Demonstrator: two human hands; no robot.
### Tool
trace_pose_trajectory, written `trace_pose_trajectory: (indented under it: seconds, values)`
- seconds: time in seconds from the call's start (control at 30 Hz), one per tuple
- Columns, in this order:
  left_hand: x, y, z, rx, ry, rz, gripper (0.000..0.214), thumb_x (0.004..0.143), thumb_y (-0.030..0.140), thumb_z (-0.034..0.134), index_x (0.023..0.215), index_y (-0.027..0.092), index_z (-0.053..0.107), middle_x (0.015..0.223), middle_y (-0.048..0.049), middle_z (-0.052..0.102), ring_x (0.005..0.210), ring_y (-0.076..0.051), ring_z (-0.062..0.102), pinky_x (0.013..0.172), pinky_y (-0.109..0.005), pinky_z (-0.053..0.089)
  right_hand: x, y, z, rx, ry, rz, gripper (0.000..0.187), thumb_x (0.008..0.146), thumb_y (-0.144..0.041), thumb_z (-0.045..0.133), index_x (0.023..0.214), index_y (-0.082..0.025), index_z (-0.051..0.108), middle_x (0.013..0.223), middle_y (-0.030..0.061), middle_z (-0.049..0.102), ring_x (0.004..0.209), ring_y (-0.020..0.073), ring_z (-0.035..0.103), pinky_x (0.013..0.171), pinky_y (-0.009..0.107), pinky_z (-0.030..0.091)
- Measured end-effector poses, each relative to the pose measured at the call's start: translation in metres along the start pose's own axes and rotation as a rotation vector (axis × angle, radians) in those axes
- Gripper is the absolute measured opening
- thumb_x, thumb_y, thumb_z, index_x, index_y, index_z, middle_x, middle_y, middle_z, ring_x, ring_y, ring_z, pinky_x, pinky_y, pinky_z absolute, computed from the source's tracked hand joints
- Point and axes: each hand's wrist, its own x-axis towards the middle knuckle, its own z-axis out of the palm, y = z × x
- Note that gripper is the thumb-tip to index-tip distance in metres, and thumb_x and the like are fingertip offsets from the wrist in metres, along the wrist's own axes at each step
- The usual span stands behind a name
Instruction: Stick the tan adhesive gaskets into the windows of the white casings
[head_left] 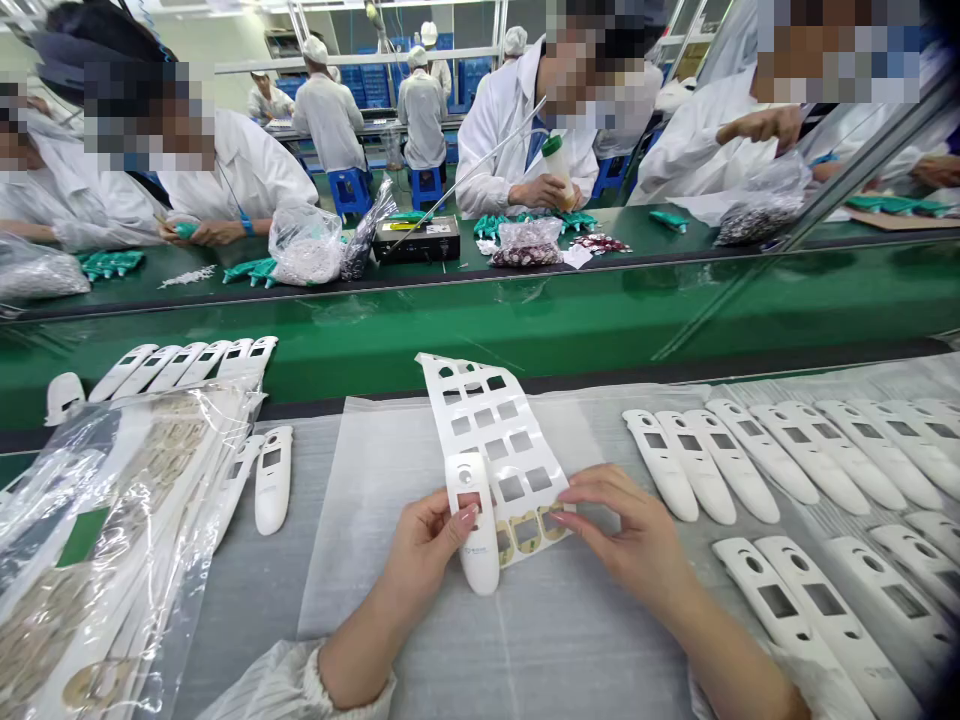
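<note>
Along the lower left of the frame, we see a clear plastic bag [97, 560] of stacked white sheets. Above it runs a row of about six white casings [187, 370], with one more casing [64, 398] off its left end, and two others [271, 480] lie just right of the bag. Moving right, our left hand [424, 565] is closed on a single casing [474, 555] between thumb and fingers. That casing stands nearly upright in the frame, its long axis running away from us and tilted slightly left, and it overlaps the lower left of one label sheet [487, 430]. The left hand is the nearer hand to it. Our right hand [630, 530] is partly open, well clear of the casing, with its fingertips [571, 492] at the sheet's lower right edge; we cannot tell whether they grip it. Both hands work above a white tissue sheet [480, 640]. At the right we count about eight casings [765, 450] in a slanted row and about five more [832, 610] below, some cut off by the frame. Across the green belt [525, 320], a co-worker's hand [540, 190] holds a green-capped bottle [559, 170].
</note>
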Motion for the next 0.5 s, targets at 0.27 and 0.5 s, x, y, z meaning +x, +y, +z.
trace_pose_trajectory:
  seconds: [0.27,0.5]
  values:
    - [-0.001,0.002,0.004,0.017,0.021,-0.003,0.035,0.074,0.046,0.076,0.090,0.015,0.076,0.077,-0.0048,0.074,0.071,-0.017,0.064,0.070,-0.026,0.050,-0.002,-0.003,0.002,-0.133,0.030,-0.075,0.014,0.083,-0.011,0.066,0.084,-0.026,0.068,0.087,0.0037,0.058,0.081,0.0191,0.057,0.070,0.035,0.050]
    - [0.000,-0.001,0.004,0.071,0.146,0.026,0.040,0.072,0.051,0.076,0.086,0.014,0.072,0.074,-0.0023,0.070,0.071,-0.016,0.058,0.067,-0.025,0.047,0.000,-0.017,-0.007,-0.019,-0.260,-0.093,0.019,0.087,-0.005,0.056,0.082,-0.023,0.062,0.089,0.0032,0.067,0.083,0.0175,0.062,0.071,0.033,0.052]
